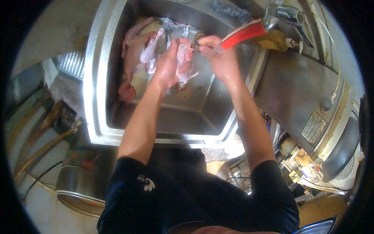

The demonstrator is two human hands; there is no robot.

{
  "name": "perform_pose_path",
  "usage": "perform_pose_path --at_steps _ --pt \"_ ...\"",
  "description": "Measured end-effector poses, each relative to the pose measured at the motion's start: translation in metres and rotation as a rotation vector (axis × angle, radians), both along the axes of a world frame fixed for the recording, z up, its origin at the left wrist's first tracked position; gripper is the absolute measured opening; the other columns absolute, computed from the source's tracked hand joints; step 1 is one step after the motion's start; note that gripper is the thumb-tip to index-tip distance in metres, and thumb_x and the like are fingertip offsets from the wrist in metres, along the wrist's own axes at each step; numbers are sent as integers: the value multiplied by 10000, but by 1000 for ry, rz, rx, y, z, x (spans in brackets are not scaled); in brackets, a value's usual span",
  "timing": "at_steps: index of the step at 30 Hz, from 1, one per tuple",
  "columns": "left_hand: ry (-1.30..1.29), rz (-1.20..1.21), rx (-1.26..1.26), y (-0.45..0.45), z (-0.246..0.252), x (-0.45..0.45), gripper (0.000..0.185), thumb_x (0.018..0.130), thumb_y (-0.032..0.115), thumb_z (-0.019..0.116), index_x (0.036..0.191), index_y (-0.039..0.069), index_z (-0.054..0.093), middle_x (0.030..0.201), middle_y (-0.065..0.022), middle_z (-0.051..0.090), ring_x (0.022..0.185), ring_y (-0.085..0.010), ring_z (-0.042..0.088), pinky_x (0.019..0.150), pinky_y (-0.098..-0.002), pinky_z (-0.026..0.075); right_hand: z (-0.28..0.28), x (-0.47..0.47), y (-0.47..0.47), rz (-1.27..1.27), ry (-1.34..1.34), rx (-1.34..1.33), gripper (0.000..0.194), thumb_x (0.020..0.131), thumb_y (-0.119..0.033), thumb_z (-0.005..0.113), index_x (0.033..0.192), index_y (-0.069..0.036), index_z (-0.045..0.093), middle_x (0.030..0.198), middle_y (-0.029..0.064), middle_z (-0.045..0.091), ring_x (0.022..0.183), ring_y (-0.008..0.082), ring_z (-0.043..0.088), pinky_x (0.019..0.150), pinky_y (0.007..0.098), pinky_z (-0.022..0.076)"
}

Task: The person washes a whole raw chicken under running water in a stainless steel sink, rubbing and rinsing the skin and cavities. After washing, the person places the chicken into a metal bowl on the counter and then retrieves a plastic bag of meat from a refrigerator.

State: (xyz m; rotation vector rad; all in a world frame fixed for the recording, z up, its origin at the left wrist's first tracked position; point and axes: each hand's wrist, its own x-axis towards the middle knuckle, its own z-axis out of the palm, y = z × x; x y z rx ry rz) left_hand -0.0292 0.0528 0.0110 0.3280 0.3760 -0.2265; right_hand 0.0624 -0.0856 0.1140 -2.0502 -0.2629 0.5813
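A steel sink (187, 139) lies before me with plucked poultry in it. My left hand (167, 65) grips a pale, skin-on bird carcass (185, 60) over the basin, thumb on top. My right hand (223, 63) is just right of that carcass, fingertips drawn together beside a small brown round thing (200, 37). Whether those fingertips hold anything is hidden. A red hose end (244, 34) on the metal tap (271, 17) hangs over my right hand, and water seems to run from it. Another plucked bird (136, 55), its reddish head end low, rests along the basin's left wall.
Steel wool (230, 11) lies on the sink's back edge. Right of the sink is a steel appliance top (295, 87) with a label plate and a cable. A large metal pot (79, 181) stands on the floor at lower left, near a long hose (46, 149).
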Motion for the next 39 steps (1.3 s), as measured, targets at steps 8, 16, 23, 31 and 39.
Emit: perform_pose_path --at_steps 8,16,23,31,39 --pt "116 89 412 -23 27 5 619 1176 565 256 1382 91 596 1164 -86 701 1013 -181 655 918 -348 530 2 -13 6 421 -538 -140 131 942 -100 698 1031 -22 756 1090 200 739 965 421 722 850 462 613" --pt "186 67 523 -24 36 6 632 1165 597 277 1306 99 640 1103 -53 669 952 -177 609 843 -321 510 7 8 -7 345 -461 -419 121 900 -90 674 995 -28 715 1055 237 729 919 465 713 821 516 584" --pt "199 126 406 -30 40 5 596 1175 566 294 1332 99 630 1173 -69 663 1026 -178 629 905 -350 530 4 -15 2 369 -556 -198 145 981 -157 657 1058 -44 706 1040 226 732 896 459 722 807 527 588" --pt "224 97 551 -35 33 6 572 1183 539 295 1368 113 629 1184 -81 669 995 -184 634 875 -354 544 -4 -13 -3 487 -610 -454 194 966 -125 663 1131 -26 685 1021 233 731 914 480 721 811 534 606" --pt "207 109 359 -28 32 6 540 1184 540 288 1273 144 645 1086 -50 670 868 -156 593 770 -325 523 -6 -15 -14 281 -514 -257 184 988 -132 673 1102 12 662 951 263 734 844 487 720 754 515 594"
